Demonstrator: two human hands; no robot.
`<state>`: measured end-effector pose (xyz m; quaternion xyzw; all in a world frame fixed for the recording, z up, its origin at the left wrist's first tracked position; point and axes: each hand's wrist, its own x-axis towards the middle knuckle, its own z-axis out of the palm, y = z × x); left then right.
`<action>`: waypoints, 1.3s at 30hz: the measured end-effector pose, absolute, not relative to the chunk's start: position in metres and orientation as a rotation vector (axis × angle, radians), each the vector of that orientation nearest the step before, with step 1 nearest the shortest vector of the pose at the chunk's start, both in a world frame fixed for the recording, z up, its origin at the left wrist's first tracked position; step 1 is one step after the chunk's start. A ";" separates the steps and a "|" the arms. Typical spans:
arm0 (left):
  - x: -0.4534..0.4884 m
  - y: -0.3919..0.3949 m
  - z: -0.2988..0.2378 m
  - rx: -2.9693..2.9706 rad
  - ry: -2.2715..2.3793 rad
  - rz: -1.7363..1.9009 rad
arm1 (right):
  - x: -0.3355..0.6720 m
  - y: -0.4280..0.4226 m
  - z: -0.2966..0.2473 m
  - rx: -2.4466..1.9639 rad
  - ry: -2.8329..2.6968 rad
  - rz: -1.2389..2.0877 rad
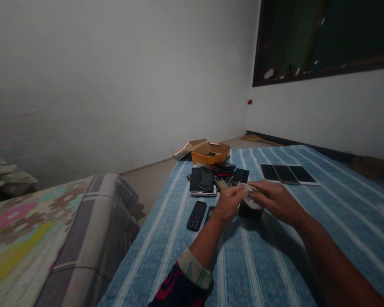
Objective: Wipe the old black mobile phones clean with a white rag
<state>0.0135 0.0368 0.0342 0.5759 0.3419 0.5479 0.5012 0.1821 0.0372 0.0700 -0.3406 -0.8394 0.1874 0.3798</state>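
My left hand (228, 205) pinches one side of a bundle of white cord (247, 186). From the right, my right hand (279, 199) curls its fingers around the same bundle. Just under the cord is a dark block-shaped object (250, 210); I cannot tell whether my fingers touch it. Near my left wrist lies a black keypad phone (196, 215), with a second phone (209, 214) partly hidden by that hand. Beyond my hands are stacked phones, including a dark slider-like phone (206, 181) and a keypad phone with a yellowish screen (221, 183).
An orange box (211, 159) with its lid (189, 149) tilted beside it stands at the far end of the blue striped cloth (166, 238). Three flat touchscreen phones (288, 174) lie at right. A covered bed (92, 230) is on the left.
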 end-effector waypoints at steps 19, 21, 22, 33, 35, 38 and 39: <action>0.020 0.032 0.045 1.418 0.964 1.616 | 0.182 0.038 0.071 -0.802 -2.021 0.697; 0.021 0.031 0.046 1.408 0.943 1.607 | 0.183 0.038 0.070 -0.801 -1.985 0.748; 0.021 0.030 0.047 1.405 0.934 1.604 | 0.183 0.038 0.070 -0.805 -1.970 0.766; 0.021 0.026 0.054 1.431 0.896 1.554 | 0.186 0.039 0.071 -0.822 -1.969 0.786; 0.021 0.026 0.054 1.415 0.880 1.550 | 0.189 0.040 0.072 -0.801 -2.002 0.801; 0.022 0.027 0.053 1.373 0.866 1.563 | 0.196 0.042 0.072 -0.780 -2.062 0.824; 0.023 0.027 0.052 1.358 0.864 1.568 | 0.198 0.043 0.072 -0.774 -2.075 0.833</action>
